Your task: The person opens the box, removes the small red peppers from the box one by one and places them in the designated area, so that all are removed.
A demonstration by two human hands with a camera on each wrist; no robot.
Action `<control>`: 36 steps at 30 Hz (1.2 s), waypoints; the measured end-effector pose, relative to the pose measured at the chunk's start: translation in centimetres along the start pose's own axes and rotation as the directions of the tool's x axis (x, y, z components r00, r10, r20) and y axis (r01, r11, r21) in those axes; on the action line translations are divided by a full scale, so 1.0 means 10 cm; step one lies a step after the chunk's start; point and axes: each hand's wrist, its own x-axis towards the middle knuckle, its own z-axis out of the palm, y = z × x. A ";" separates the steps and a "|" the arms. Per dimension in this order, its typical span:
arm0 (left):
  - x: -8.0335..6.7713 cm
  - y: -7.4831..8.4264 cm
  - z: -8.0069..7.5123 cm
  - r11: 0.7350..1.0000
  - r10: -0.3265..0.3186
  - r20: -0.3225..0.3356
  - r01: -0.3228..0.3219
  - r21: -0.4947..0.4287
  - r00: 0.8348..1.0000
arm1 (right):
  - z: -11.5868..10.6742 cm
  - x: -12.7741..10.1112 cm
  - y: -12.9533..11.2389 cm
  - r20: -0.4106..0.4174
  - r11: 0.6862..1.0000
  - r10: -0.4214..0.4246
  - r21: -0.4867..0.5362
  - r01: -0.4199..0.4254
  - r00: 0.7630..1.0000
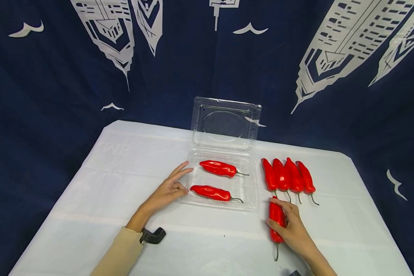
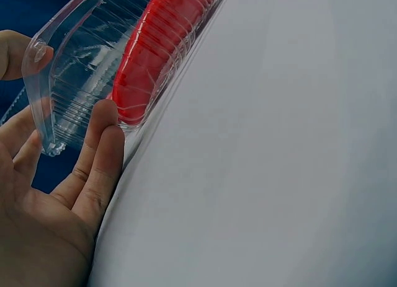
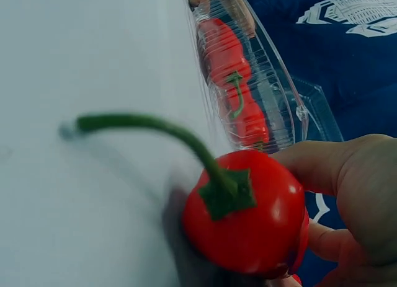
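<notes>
1. Your right hand (image 1: 294,227) holds a red pepper (image 1: 275,215) at the near right of the desk (image 1: 207,249). The fingers lie along its far end and right side and the thumb along its left, parted only by the pepper's width.
2. The held pepper's curved green stem (image 3: 136,121) points towards you, while its tip lies near the stems of the row beyond. A shadow falls close beneath it; you cannot tell from these views whether it touches the desk.
3. Your left hand (image 1: 163,193) is at the left side of the clear plastic box (image 1: 245,188), with fingertips against its wall. Two fingers reach out fairly straight along that side; the thumb and another finger bend together at the edge — whether they pinch the plastic, you cannot tell.
4. The box sits on the desk with its lid (image 1: 224,122) raised at the far side. Inside, the far pepper (image 1: 218,168) and the near pepper (image 1: 212,192) lie crosswise and apart, stems to your right.
5. To the right of the box, four more peppers (image 1: 283,177) lie side by side on the desk, stems towards you.
6. A black device (image 1: 153,235) is on your left wrist, at the sleeve (image 1: 120,251). Behind the desk hangs a dark blue cloth (image 1: 193,69) printed with white buildings and birds.
</notes>
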 end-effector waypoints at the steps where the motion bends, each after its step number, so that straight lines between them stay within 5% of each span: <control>1: 0.00 0.00 0.00 1.000 0.002 0.000 -0.002 0.001 1.000 | 0.00 0.00 0.00 0.005 1.000 0.005 -0.004 -0.005 1.000; 36: -0.01 0.01 0.00 1.000 0.008 -0.003 -0.008 -0.007 1.000 | -0.11 -0.03 0.08 0.047 0.988 -0.071 -0.136 0.077 0.996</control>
